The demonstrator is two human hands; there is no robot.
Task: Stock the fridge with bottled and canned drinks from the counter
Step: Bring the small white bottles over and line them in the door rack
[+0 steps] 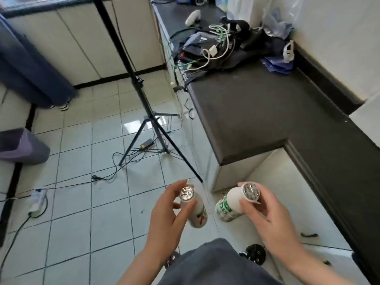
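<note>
My left hand [166, 219] grips a small white bottle with a red label and a foil cap [195, 210], held over the tiled floor. My right hand [269, 214] grips a second small white bottle, this one with a green label and a foil cap [230, 204], its top tilted toward the right. Both bottles are in the air in front of my body, a short way apart. The dark counter [267, 112] stretches away on the right. No fridge is in view.
A black tripod [148, 112] stands on the floor ahead, with cables and a power strip [37, 200] around it. A pile of bags, cables and devices [222, 48] covers the far counter. Cabinets line the back wall; a purple bin [20, 147] sits left.
</note>
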